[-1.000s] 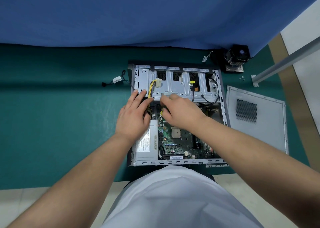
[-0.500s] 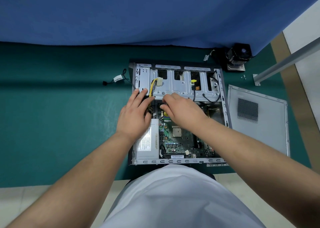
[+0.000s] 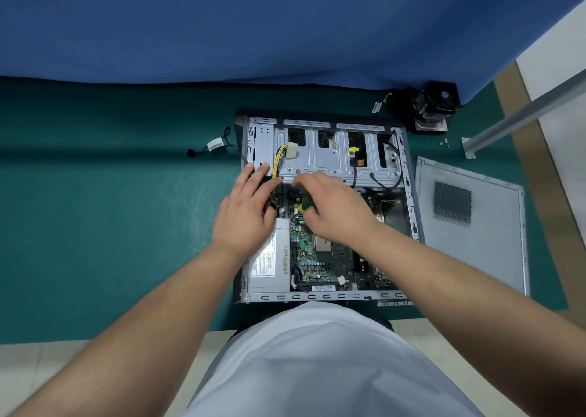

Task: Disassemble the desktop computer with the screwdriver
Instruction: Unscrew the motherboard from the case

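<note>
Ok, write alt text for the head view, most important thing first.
Seen from above, a person's right hand grips a green-and-yellow screwdriver inside an open desktop computer case on a green mat, while the left hand rests on the case's left side. A removed side panel lies to the right.

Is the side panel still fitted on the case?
No, the side panel lies flat on the green mat, right of the open case.

Teal table (image 3: 111,226), blue backdrop (image 3: 253,20), pale floor (image 3: 38,362).
</note>
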`<state>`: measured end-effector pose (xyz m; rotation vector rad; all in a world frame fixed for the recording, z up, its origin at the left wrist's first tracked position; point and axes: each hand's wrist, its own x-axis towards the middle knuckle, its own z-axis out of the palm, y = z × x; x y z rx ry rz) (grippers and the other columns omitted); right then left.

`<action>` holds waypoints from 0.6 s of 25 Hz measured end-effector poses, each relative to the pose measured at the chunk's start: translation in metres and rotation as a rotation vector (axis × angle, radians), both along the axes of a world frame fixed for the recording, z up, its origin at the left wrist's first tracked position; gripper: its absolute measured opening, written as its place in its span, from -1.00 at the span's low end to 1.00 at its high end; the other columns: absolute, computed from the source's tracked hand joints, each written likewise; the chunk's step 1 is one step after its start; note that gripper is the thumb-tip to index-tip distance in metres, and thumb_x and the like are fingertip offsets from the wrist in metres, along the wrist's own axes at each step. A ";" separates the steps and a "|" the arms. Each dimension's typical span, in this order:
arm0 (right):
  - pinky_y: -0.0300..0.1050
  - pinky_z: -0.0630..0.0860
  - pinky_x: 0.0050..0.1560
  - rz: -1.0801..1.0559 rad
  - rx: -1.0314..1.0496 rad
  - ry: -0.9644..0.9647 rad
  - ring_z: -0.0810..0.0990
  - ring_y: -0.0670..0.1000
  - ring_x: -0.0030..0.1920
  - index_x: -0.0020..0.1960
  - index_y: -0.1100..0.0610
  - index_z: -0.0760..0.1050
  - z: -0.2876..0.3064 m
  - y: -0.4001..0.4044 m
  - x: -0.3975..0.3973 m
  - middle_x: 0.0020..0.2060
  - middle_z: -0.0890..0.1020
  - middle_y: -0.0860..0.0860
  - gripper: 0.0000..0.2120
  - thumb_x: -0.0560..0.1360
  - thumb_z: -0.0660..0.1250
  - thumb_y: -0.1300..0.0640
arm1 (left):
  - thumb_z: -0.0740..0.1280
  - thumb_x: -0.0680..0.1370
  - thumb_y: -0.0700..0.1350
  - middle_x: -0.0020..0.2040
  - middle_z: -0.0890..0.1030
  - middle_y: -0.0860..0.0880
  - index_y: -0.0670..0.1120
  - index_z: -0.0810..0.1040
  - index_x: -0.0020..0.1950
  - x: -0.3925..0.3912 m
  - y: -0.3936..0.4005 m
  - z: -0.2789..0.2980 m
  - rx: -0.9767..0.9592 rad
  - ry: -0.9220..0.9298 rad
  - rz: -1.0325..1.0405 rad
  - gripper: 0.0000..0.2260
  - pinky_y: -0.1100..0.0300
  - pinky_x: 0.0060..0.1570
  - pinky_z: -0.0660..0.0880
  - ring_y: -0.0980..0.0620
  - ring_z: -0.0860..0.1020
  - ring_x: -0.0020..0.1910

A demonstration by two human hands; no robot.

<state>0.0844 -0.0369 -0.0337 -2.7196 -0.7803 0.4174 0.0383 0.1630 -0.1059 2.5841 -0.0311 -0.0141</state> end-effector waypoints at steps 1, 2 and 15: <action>0.04 0.57 -0.02 -0.007 -0.030 -0.005 0.57 0.12 0.10 0.38 -0.06 0.36 0.000 -0.001 -0.001 0.24 0.52 -0.02 -0.56 0.51 0.26 0.03 | 0.13 0.56 -0.02 0.63 0.20 0.12 0.15 0.35 0.52 0.000 0.000 0.000 0.000 0.000 -0.001 -0.50 -0.18 0.39 0.42 0.07 -0.01 0.65; 0.03 0.58 -0.06 -0.035 -0.054 -0.017 0.59 0.10 0.07 0.34 -0.09 0.38 0.000 -0.002 0.000 0.22 0.52 -0.04 -0.61 0.52 0.24 -0.04 | 0.13 0.56 -0.02 0.63 0.20 0.12 0.16 0.34 0.53 0.000 0.000 0.000 0.002 0.000 -0.002 -0.50 -0.18 0.39 0.42 0.07 -0.01 0.65; 0.04 0.55 -0.01 0.022 -0.104 -0.109 0.54 0.14 0.08 0.28 -0.02 0.45 0.000 -0.002 -0.009 0.17 0.50 0.00 -0.65 0.50 0.29 0.06 | 0.17 0.57 -0.06 0.63 0.19 0.13 0.15 0.36 0.52 0.000 0.001 0.001 -0.003 0.005 -0.004 -0.50 -0.16 0.37 0.44 0.08 -0.02 0.65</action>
